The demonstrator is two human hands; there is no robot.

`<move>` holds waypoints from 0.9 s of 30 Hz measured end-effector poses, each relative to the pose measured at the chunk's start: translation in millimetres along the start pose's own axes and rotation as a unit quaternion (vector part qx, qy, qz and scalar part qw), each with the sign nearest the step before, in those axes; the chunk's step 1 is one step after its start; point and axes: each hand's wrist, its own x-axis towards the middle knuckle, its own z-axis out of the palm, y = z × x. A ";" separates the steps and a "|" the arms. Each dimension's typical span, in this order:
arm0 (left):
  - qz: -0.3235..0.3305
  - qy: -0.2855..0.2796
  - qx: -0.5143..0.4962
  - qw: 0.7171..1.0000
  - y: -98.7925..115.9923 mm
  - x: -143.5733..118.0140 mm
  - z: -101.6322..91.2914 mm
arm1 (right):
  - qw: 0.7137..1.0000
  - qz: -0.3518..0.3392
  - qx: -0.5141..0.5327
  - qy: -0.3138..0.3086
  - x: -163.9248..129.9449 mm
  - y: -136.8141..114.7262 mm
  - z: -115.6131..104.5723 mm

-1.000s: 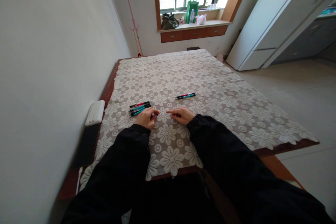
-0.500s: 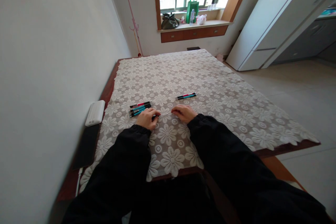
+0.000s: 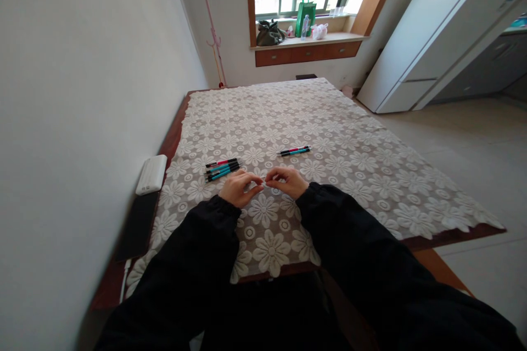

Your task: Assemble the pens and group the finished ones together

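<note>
My left hand (image 3: pixel 241 187) is over the lace tablecloth (image 3: pixel 272 252), its thumb and fingertips curled toward each other in a pinch. Facing it from the right, my right hand (image 3: pixel 289 182) is pinched as well, and the fingertips of both hands almost meet. Whatever lies between them is too small to make out. Just beyond my left hand is a group of several pens (image 3: pixel 222 169), with black, teal and red barrels. Two more pens (image 3: pixel 294 151), one red and black, one teal and black, lie side by side beyond my right hand.
On the table's left edge are a white power bank (image 3: pixel 151 174) and a black phone-like slab (image 3: pixel 138 227) with a white cable (image 3: pixel 124 279). A wall runs along the left. A fridge (image 3: pixel 415 49) stands at the far right; bags, including a green bag (image 3: pixel 305 13), sit on the windowsill.
My left hand has moved right, closing the gap to my right hand. The thin pale thing and the dark end seen near my left fingers no longer show. The view shifted slightly.
</note>
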 end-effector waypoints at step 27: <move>-0.021 0.060 0.035 0.997 3.2 -0.3 -0.1 | 0.937 -0.058 -0.344 0.026 2.0 16.9 -25.2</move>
